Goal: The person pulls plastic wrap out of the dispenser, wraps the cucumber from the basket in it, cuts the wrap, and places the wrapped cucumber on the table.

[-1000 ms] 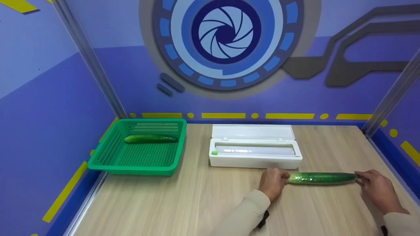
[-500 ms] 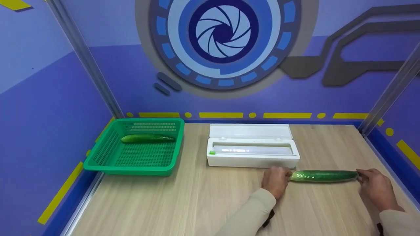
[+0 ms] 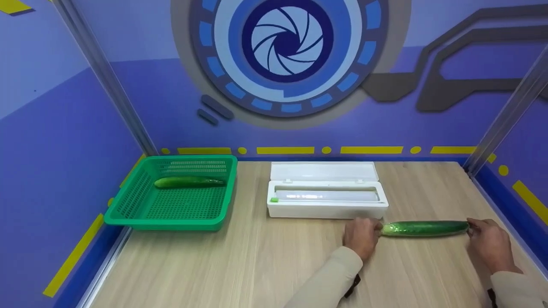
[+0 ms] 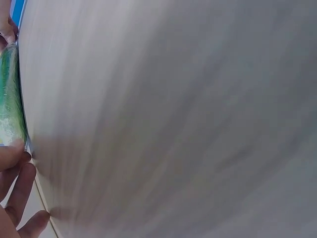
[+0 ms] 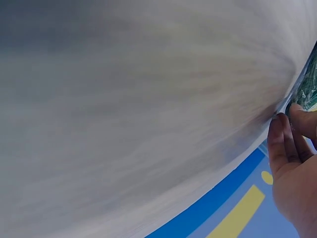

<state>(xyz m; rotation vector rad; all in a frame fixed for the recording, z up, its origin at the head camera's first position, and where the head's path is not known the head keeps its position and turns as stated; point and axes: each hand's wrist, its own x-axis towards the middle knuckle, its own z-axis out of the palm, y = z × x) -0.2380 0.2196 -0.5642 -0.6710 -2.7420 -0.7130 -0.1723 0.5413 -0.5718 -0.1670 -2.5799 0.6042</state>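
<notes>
My left grip and right grip pinch opposite ends of the film-wrapped cucumber, a two-point hold that probably steadies it against rolling.

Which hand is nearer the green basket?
Left: the left hand is right of the green basket, at one end of the wrapped cucumber; the right hand farther right, at the other.

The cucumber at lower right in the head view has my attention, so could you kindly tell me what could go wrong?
The left grip and right grip pinch only at the ends of the cucumber, so it could slip or roll. The clear film on it might tear if pulled hard. The left grip is also close to the white box and might nudge it.
</notes>
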